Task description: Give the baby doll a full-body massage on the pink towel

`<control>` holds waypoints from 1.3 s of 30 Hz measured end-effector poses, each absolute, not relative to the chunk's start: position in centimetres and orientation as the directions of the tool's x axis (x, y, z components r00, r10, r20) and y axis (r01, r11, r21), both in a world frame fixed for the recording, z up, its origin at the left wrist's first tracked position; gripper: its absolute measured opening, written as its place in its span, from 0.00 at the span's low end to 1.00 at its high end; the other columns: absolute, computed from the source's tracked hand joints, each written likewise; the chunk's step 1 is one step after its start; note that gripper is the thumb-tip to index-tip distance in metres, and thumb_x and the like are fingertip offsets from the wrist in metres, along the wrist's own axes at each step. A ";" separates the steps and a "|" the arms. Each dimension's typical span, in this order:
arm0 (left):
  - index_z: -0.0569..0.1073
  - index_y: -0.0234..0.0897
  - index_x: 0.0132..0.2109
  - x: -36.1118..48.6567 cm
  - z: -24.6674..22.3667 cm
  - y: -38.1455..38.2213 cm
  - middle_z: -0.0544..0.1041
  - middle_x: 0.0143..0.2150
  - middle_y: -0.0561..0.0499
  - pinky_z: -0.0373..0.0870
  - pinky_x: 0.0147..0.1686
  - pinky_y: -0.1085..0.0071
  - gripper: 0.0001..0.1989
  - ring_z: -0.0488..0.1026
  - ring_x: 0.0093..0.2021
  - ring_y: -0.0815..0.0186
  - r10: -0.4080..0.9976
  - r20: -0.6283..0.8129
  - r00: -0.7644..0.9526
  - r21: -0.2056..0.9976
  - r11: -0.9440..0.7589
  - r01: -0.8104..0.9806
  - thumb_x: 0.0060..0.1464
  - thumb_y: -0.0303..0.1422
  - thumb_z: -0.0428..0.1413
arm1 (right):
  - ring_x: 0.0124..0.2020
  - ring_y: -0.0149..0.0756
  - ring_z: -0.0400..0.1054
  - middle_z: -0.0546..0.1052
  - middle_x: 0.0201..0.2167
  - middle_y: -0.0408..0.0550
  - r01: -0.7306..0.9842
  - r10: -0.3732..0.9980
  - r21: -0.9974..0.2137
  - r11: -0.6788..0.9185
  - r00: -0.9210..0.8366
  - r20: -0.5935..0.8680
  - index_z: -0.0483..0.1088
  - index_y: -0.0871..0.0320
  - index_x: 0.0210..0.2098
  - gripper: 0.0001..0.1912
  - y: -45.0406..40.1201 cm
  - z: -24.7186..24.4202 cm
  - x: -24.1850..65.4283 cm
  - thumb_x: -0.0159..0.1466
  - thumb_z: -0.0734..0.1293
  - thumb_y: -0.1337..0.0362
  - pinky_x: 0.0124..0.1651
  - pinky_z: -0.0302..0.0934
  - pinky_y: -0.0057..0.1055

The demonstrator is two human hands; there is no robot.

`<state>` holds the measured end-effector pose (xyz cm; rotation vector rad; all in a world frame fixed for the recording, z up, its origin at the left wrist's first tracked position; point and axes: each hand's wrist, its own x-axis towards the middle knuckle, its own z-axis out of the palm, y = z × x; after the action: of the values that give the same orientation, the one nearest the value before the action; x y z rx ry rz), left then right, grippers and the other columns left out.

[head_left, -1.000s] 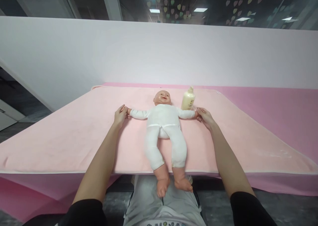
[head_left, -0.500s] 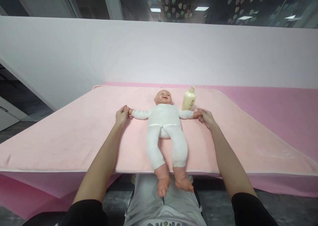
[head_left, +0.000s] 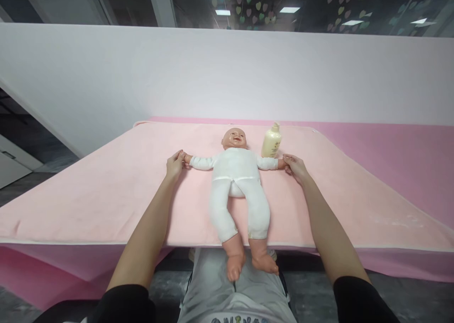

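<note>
A baby doll point(head_left: 236, 167) with a white cloth body lies on its back on a pink towel point(head_left: 106, 200), its arms stretched out to both sides. Its feet hang over the front edge, above my lap. My left hand point(head_left: 175, 164) is closed around the doll's hand on the left. On the other side, my right hand point(head_left: 296, 167) grips the doll's other hand between thumb and fingers. Just beyond that doll arm stands a pale yellow pump bottle point(head_left: 271, 141), upright, close to my right hand but apart from it.
The towel covers most of a pink table point(head_left: 397, 157), whose bare surface shows at the right. A white partition point(head_left: 227, 77) rises behind it, with dark glass above. My legs in grey trousers point(head_left: 213, 285) are under the front edge.
Both hands keep their hold on the doll's hands, and the doll lies as before. The whole view has shifted very slightly.
</note>
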<state>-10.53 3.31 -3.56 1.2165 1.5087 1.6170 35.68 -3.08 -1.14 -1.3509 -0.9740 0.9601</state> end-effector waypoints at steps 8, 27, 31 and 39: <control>0.72 0.30 0.52 -10.5 -3.5 3.2 0.75 0.47 0.40 0.73 0.31 0.69 0.22 0.74 0.39 0.63 0.892 0.203 -0.404 0.977 -0.155 0.148 0.52 0.36 0.52 | 0.10 0.22 0.52 0.65 0.15 0.38 0.013 0.943 -1.000 0.019 0.333 0.022 0.69 0.63 0.43 0.16 -3.1 -1.2 35.5 0.57 0.68 0.61 0.11 0.43 0.20; 0.72 0.31 0.47 -9.0 -2.0 1.8 0.75 0.41 0.43 0.67 0.21 0.77 0.21 0.70 0.29 0.69 0.900 0.186 -0.394 0.981 -0.152 0.117 0.46 0.37 0.56 | 0.10 0.20 0.47 0.61 0.12 0.35 0.016 0.919 -1.000 0.025 0.394 0.029 0.71 0.63 0.37 0.19 -3.0 -1.3 35.2 0.50 0.73 0.58 0.11 0.41 0.21; 0.73 0.31 0.47 -9.0 -2.0 1.8 0.75 0.38 0.45 0.67 0.21 0.76 0.21 0.69 0.27 0.70 0.900 0.175 -0.399 0.983 -0.135 0.127 0.47 0.37 0.55 | 0.11 0.20 0.43 0.56 0.11 0.33 -0.013 0.924 -0.999 0.045 0.381 0.036 0.71 0.64 0.36 0.18 -2.8 -1.5 35.4 0.50 0.72 0.59 0.12 0.37 0.22; 0.73 0.33 0.45 -9.4 -2.7 2.2 0.75 0.36 0.47 0.67 0.22 0.76 0.19 0.69 0.27 0.69 0.893 0.222 -0.391 0.959 -0.127 0.253 0.50 0.39 0.51 | 0.11 0.20 0.41 0.51 0.09 0.32 0.039 0.928 -0.999 0.032 0.370 0.044 0.70 0.63 0.30 0.12 -2.6 -1.7 35.7 0.54 0.69 0.58 0.13 0.36 0.21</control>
<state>-9.42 2.19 -2.65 1.2833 1.6118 1.5557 35.71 -2.65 -1.72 -1.3609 -0.9652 0.8824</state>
